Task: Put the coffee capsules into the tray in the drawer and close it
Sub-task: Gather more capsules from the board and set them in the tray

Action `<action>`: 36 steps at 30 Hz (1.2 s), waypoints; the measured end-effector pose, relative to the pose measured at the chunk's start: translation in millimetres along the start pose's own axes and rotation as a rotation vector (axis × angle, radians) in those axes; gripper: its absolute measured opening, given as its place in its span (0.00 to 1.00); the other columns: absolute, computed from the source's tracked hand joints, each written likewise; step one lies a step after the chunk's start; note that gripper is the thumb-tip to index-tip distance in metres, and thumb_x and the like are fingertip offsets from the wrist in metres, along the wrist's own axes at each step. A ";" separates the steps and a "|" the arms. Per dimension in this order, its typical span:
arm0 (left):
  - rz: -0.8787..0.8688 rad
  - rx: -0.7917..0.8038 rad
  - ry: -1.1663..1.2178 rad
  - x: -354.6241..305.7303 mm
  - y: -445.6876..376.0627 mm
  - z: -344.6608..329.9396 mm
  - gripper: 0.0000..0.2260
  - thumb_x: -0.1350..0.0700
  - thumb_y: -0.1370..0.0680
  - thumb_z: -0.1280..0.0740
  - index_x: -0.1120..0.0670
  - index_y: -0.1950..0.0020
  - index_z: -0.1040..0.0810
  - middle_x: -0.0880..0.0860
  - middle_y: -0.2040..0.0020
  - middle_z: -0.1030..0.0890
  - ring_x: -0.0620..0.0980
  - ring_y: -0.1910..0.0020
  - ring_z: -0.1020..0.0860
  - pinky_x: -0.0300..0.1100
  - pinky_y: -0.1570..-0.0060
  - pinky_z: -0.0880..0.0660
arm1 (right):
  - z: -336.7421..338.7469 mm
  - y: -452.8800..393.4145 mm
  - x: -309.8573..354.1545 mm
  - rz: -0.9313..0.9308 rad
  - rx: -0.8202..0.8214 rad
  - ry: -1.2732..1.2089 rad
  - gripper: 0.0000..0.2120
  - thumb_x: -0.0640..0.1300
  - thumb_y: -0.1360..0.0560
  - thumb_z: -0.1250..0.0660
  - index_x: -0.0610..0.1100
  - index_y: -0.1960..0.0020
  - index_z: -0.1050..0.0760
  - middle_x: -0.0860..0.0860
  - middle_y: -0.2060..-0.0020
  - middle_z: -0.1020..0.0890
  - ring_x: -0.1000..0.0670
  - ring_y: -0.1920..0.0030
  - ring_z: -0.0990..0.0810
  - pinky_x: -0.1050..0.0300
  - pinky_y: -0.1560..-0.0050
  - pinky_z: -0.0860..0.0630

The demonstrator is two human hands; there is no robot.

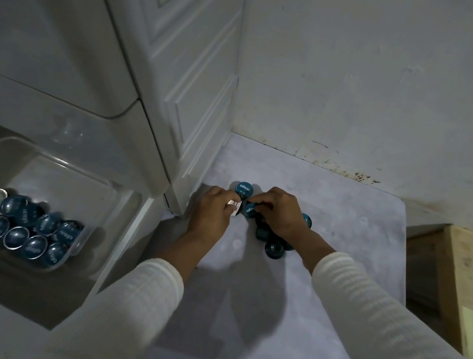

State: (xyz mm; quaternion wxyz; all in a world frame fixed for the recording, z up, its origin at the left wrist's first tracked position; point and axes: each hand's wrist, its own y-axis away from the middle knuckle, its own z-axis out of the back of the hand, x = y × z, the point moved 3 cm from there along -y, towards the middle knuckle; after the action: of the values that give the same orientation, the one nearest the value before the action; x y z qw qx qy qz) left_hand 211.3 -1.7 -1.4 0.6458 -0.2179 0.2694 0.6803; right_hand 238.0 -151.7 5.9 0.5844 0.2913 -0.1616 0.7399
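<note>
Several teal coffee capsules (274, 250) lie in a small heap on the grey mat beside the white cabinet. One capsule (244, 189) stands apart just behind the heap. My left hand (213, 214) is closed on a capsule whose foil lid faces out. My right hand (279, 213) rests over the heap, its fingers pinching a teal capsule (250, 210). At the lower left the drawer (127, 235) stands open with a clear plastic tray (59, 169) inside. Rows of teal capsules (25, 229) fill the tray's near part.
The white cabinet (181, 74) rises right next to the heap. A stained wall (352, 89) stands behind the grey mat (290, 298). A wooden box (460, 285) sits at the right edge.
</note>
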 end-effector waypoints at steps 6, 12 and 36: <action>0.121 -0.011 0.098 -1.7 7.3 10.8 0.08 0.63 0.25 0.33 0.58 0.50 0.16 0.57 0.50 0.17 0.48 0.53 0.23 0.25 0.57 0.38 | 13.6 6.1 2.5 -0.112 -0.084 -0.082 0.09 0.34 0.28 0.33 0.39 0.49 0.19 0.41 0.50 0.18 0.45 0.51 0.20 0.65 0.48 0.30; 0.218 0.005 0.359 -5.2 21.1 22.8 0.07 0.65 0.25 0.34 0.60 0.52 0.17 0.59 0.52 0.16 0.47 0.57 0.23 0.22 0.60 0.28 | 23.8 25.0 15.3 -0.188 -0.127 -0.278 0.07 0.34 0.28 0.32 0.44 0.55 0.19 0.46 0.59 0.17 0.50 0.60 0.21 0.75 0.61 0.28; -0.132 0.263 0.723 49.8 106.9 209.7 0.10 0.66 0.22 0.38 0.58 0.50 0.18 0.54 0.54 0.18 0.47 0.57 0.20 0.32 0.55 0.21 | 3.7 150.2 232.5 -0.288 -0.495 -0.640 0.09 0.33 0.27 0.35 0.43 0.60 0.20 0.40 0.62 0.18 0.48 0.64 0.19 0.57 0.62 0.20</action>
State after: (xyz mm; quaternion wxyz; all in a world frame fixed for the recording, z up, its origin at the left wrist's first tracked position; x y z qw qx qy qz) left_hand 112.0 169.8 135.0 0.5740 -0.3757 0.5498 0.4764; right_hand 60.6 -14.5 168.1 0.6543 0.3767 -0.4653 0.4620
